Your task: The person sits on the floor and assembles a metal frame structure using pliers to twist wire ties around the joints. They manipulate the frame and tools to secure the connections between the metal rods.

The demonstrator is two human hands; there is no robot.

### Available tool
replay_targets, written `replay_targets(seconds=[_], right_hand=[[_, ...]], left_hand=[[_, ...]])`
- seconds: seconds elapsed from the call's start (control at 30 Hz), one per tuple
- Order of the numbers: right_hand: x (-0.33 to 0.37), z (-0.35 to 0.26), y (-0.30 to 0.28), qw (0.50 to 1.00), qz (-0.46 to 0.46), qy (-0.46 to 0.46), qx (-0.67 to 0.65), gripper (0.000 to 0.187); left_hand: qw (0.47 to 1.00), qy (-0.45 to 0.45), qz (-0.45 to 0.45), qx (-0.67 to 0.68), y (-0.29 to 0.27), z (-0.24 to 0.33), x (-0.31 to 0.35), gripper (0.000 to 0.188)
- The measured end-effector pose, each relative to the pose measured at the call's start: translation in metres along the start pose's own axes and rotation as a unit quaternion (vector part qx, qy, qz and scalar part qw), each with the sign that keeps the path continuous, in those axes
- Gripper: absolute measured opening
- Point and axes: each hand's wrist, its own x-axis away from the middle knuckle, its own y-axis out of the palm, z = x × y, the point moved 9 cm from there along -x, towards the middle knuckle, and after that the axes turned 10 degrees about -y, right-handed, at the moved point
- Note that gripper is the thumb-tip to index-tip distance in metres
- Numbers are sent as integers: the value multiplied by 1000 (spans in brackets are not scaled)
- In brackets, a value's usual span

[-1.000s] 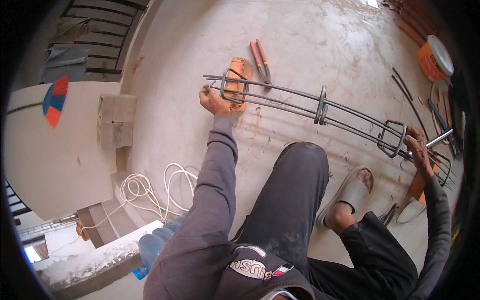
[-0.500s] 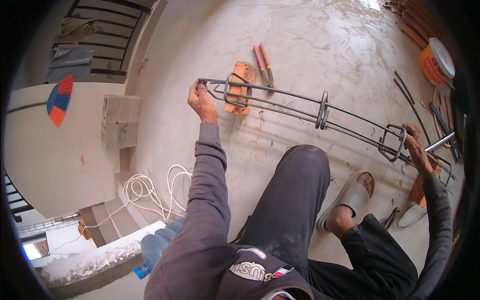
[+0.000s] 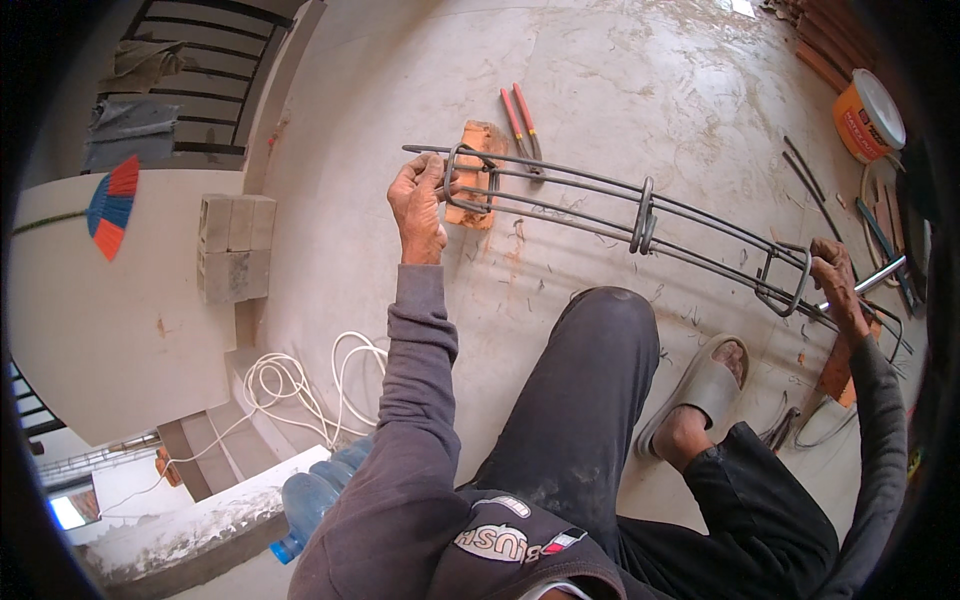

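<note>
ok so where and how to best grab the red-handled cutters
Probably by the red handles, from above, on the far side of the rebar: they lie uncovered on the floor, slightly spread, while the rebar crosses the metal end in this view.

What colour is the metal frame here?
The metal frame is dark grey; clearest in the head view.

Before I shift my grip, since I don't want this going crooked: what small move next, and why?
Perhaps ease your left hand slightly aside and check whether the bars' ends line up. It seems to hide some of them, while the upper bar juts past the left-end ring. Your right hand grips the steel frame near its other end, so it could likely steady it.
</note>
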Motion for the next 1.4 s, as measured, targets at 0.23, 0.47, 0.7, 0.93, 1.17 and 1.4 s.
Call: replay_targets(seconds=[0.23, 0.47, 0.7, 0.93, 1.17, 1.4], right_hand=[[6, -1, -14, 1000, -1, 14, 10, 28], [-2, 2, -1, 1000, -14, 9, -7, 30], [5, -6, -12, 1000, -6, -1, 20, 30], [3, 3, -8, 998, -34, 27, 46, 29], [3, 3, -10, 998, -31, 16, 53, 27], [0, -4, -11, 989, -51, -67, 122, 29]], left_hand=[[976, -138, -83, 147, 22, -25, -8, 28], [968, -163, -87, 168, 16, -31, -13, 17], [966, -151, -73, 199, 25, -37, -17, 13], [970, -150, -58, 184, 20, -34, -19, 13], [965, -185, -90, 164, 25, -27, -21, 15], [967, -196, -78, 145, 31, -22, -16, 15]])
